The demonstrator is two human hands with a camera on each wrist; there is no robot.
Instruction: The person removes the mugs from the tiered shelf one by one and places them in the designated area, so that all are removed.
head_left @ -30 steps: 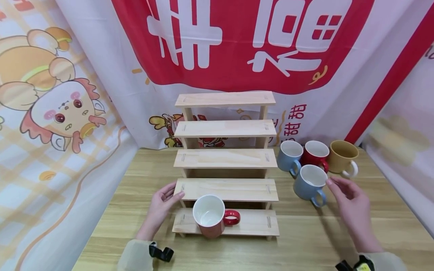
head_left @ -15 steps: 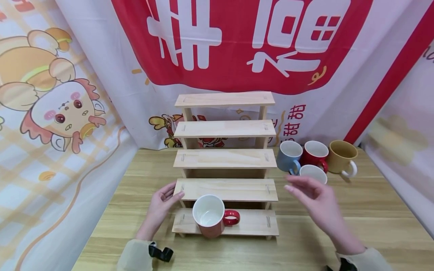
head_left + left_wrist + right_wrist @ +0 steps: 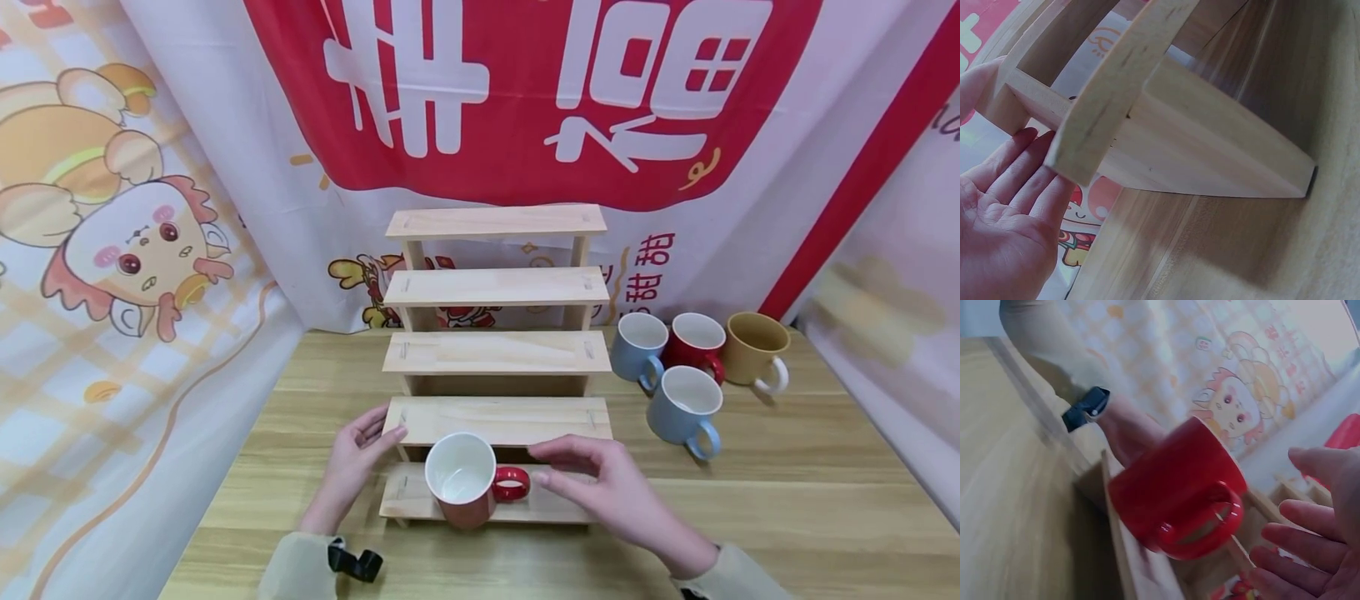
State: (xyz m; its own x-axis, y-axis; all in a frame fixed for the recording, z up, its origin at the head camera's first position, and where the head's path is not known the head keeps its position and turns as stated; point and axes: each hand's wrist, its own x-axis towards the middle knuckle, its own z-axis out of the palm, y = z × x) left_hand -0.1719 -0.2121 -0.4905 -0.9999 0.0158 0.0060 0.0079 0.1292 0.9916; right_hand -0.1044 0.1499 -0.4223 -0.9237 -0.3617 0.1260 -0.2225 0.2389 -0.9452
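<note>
A red mug (image 3: 468, 510) with a white inside stands on the lowest step of a wooden tiered shelf (image 3: 495, 352), its handle turned right. My left hand (image 3: 357, 454) grips the left end of the second step, thumb on top; in the left wrist view its fingers (image 3: 1029, 175) lie against the board's end. My right hand (image 3: 607, 483) hovers just right of the mug's handle, fingers apart and holding nothing. In the right wrist view the mug (image 3: 1175, 481) is close to the spread right hand (image 3: 1316, 544), with a gap between them.
At the right back of the wooden table (image 3: 787, 500) stand two blue mugs (image 3: 678, 417), a second red mug (image 3: 697, 333) and a tan mug (image 3: 753, 354) with a white handle. A printed cloth (image 3: 525, 108) hangs behind the shelf.
My right hand has moved left, from beside the front blue mug to near the red mug's handle. My left hand, the shelf and the mugs stay in place.
</note>
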